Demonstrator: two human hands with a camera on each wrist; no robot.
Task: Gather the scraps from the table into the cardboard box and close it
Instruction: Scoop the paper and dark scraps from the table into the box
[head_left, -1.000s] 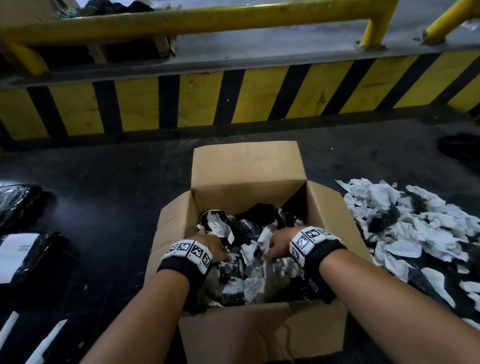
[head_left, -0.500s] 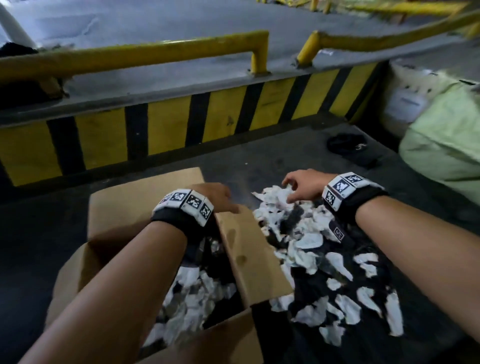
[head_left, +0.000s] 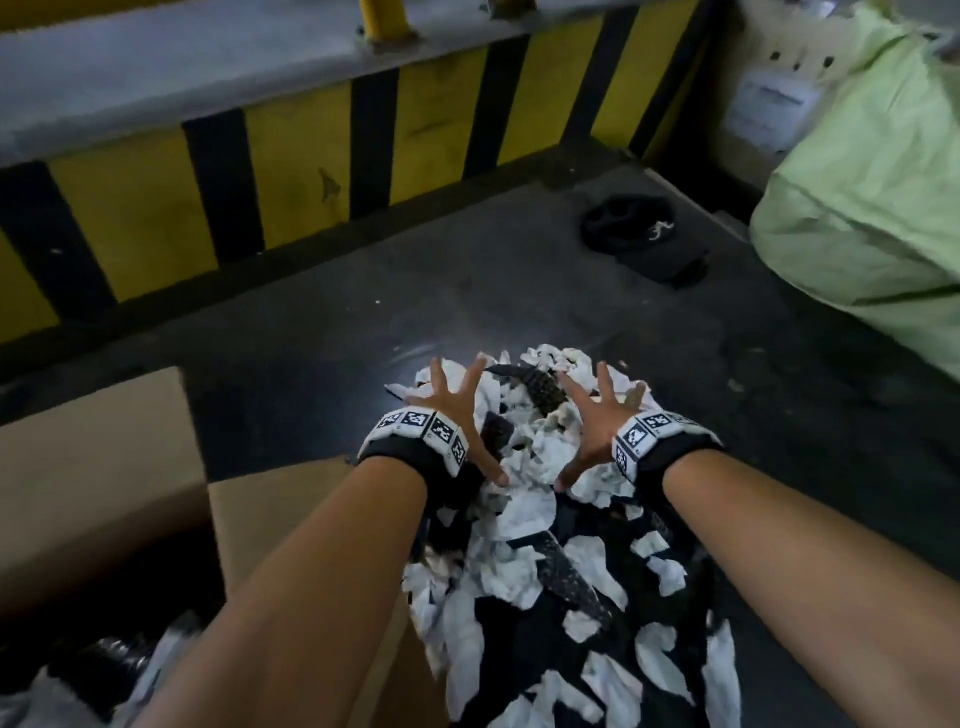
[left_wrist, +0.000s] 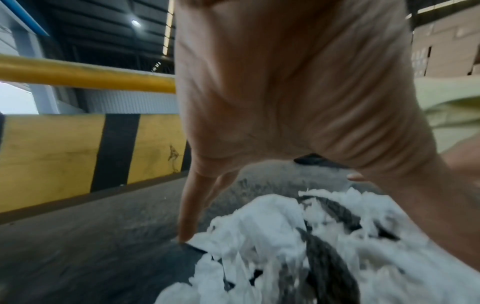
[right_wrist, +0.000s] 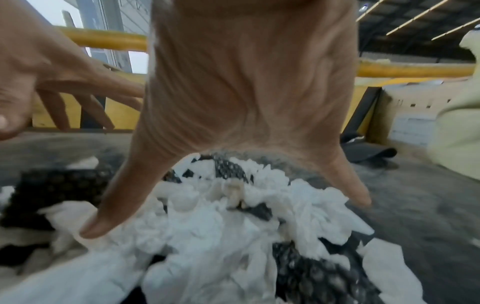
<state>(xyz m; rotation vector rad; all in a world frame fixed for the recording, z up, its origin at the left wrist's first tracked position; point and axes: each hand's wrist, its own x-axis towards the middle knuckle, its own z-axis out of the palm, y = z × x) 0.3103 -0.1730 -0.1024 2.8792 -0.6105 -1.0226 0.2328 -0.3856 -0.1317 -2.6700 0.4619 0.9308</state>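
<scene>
A pile of white and black scraps (head_left: 545, 551) lies on the dark table to the right of the open cardboard box (head_left: 93, 467). More scraps show inside the box (head_left: 119, 670) at the lower left. My left hand (head_left: 457, 415) and right hand (head_left: 597, 421) hover side by side over the far end of the pile, fingers spread wide and holding nothing. In the left wrist view a fingertip (left_wrist: 184, 236) touches the table at the edge of the scraps (left_wrist: 259, 236). In the right wrist view the thumb (right_wrist: 101, 222) rests on the white scraps (right_wrist: 221, 226).
A yellow and black striped barrier (head_left: 291, 171) runs along the far side of the table. A black cap (head_left: 639, 234) lies beyond the pile. A large pale green sack (head_left: 857, 218) stands at the right. Bare dark table surface (head_left: 311, 353) lies between box and barrier.
Both hands left the box and moved right to the scrap pile. The left hand crossed over the box's right flap. The fingers now spread wide over the pile's far end.
</scene>
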